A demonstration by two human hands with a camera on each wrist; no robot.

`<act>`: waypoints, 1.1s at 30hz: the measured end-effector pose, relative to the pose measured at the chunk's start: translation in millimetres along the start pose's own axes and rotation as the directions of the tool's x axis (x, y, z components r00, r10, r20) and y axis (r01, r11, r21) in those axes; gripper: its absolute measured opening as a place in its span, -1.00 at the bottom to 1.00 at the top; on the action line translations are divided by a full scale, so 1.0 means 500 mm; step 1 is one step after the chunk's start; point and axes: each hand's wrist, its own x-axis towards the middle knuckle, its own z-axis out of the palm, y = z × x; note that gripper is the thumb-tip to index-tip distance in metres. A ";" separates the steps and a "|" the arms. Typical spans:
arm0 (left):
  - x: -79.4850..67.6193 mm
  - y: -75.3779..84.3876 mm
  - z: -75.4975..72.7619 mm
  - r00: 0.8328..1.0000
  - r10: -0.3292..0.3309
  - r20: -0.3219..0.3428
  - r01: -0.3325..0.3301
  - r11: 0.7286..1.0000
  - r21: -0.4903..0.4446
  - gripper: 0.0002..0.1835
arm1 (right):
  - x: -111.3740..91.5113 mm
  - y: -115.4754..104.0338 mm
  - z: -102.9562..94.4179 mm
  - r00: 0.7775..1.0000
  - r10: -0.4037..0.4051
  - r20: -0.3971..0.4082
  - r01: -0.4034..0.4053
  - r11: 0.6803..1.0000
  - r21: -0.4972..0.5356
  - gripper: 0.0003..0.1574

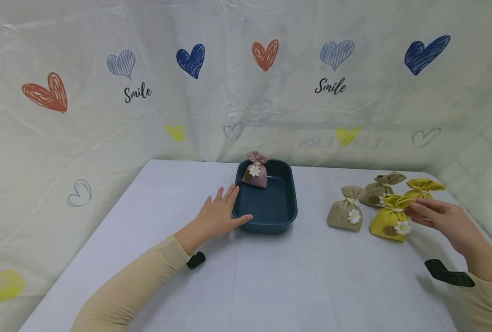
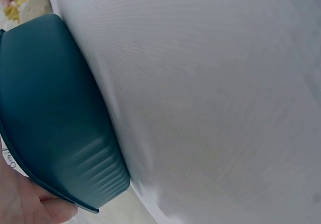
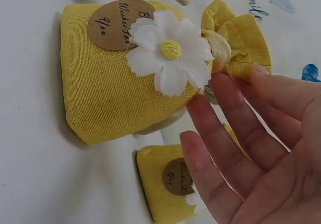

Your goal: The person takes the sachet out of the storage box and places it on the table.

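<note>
My left hand [image 1: 214, 216] lies with spread fingers against the left rim of a dark teal rectangular dish [image 1: 271, 210]. In the left wrist view, part of that hand [image 2: 25, 204] touches the dish's edge. A pink drawstring pouch with a white flower [image 1: 259, 177] sits in the far left corner of the dish. Over at the right, my right hand [image 1: 449, 221] pinches the gathered top of a yellow pouch [image 3: 115, 93] between thumb and fingers. This pouch stands upright and carries a white flower and a round brown label.
Left of the held pouch stands a beige pouch [image 1: 343, 214]. Behind are a darker brown pouch [image 1: 375, 193] and a second yellow pouch [image 1: 423, 186], partly hidden. A white cloth covers the table [image 1: 279, 281]; a heart-printed curtain [image 1: 225, 101] hangs behind it.
</note>
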 end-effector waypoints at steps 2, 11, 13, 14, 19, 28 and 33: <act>0.000 0.000 0.000 1.000 -0.002 0.002 0.002 1.000 -0.002 0.10 | -0.002 -0.003 0.001 1.000 0.005 -0.015 -0.005 0.999 -0.047 -0.58; -0.001 0.003 -0.002 1.000 0.001 0.006 -0.001 1.000 -0.013 0.10 | -0.020 -0.018 -0.004 0.994 -0.096 -0.042 0.093 0.993 -0.067 -0.53; -0.001 0.003 -0.002 1.000 0.003 0.005 -0.003 1.000 -0.012 0.10 | -0.023 -0.023 -0.005 0.992 -0.114 -0.060 0.109 0.991 -0.080 -0.55; -0.001 0.003 -0.002 1.000 0.003 0.004 -0.003 1.000 -0.010 0.10 | -0.025 -0.026 -0.005 0.990 -0.125 -0.069 0.119 0.989 -0.089 -0.54; -0.001 0.003 -0.003 1.000 0.004 -0.004 -0.004 1.000 0.001 0.10 | -0.029 -0.043 -0.003 0.980 -0.161 -0.114 0.150 0.984 -0.098 -0.52; 0.000 0.003 -0.005 1.000 0.003 -0.004 -0.003 1.000 0.003 0.10 | -0.028 -0.072 0.015 0.979 -0.144 -0.147 0.132 0.987 -0.089 -0.58; -0.001 0.003 -0.004 1.000 -0.006 0.005 0.006 1.000 0.005 0.11 | -0.022 -0.081 0.027 0.975 -0.172 -0.139 0.161 0.983 -0.089 -0.62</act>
